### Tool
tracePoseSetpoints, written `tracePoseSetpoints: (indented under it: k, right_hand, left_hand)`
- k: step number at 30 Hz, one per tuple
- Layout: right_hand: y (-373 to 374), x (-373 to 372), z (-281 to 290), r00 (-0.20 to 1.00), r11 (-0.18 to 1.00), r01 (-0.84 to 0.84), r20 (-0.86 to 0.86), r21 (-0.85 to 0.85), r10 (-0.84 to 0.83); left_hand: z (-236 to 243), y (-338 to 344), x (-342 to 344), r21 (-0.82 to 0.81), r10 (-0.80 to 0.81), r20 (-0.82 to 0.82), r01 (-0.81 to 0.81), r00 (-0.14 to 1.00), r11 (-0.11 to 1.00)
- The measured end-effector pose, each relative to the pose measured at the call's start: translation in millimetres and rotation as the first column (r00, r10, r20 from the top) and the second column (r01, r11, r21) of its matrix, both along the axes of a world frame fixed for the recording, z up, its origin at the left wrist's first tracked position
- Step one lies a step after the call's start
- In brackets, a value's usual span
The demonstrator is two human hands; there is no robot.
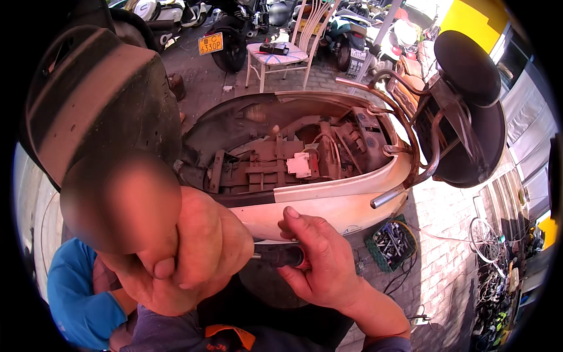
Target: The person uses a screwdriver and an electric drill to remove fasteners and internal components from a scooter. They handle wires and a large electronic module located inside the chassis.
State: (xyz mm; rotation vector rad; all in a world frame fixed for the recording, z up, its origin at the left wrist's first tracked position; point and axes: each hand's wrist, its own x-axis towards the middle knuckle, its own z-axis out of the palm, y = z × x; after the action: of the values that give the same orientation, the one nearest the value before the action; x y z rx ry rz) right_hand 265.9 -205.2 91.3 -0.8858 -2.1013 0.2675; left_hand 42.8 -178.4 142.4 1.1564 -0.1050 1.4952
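Close to the camera, my left hand (202,252) is curled closed; what its fingers hold, if anything, is hidden. In my right hand (325,264) is a screwdriver (282,256) with a black-and-red handle, held between thumb and palm while the index finger stands raised. Its thin metal shaft points left and meets the edge of my left hand, where the tip is out of sight. Beyond both hands lies a scooter body (334,202) with cream side panels and its top uncovered. Dusty frame parts show inside, along with a white connector (299,165).
A large dark seat (111,100) rises at left; a blue sleeve (82,293) of another person is below it. Chrome rails (431,164) and a black padded backrest (469,67) stand right. A green crate (390,243) of tools sits on the paving. Behind is a white chair (281,54).
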Motion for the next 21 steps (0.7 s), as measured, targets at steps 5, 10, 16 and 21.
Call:
tracePoseSetpoints:
  k: [5,10,16,21]
  right_hand:
    - [9,30,21,0.968,0.963,0.251,0.047,-0.099,-0.247]
    - [94,133,67,0.724,0.683,0.689,-0.18,0.241,-0.666]
    - [118,140,53,0.75,0.672,0.662,-0.302,0.332,-0.588]
    - [124,140,49,0.757,0.694,0.645,-0.391,0.32,-0.523]
  left_hand:
    - [-11,-10,1,-0.059,0.496,0.176,-0.494,0.85,0.868]
    - [-6,-99,-2,-0.006,0.181,0.374,-0.192,0.909,0.981]
    - [-7,-68,-1,0.157,0.032,0.325,-0.087,0.945,0.984]
    - [0,-63,1,0.217,-0.019,0.308,-0.051,0.951,0.975]
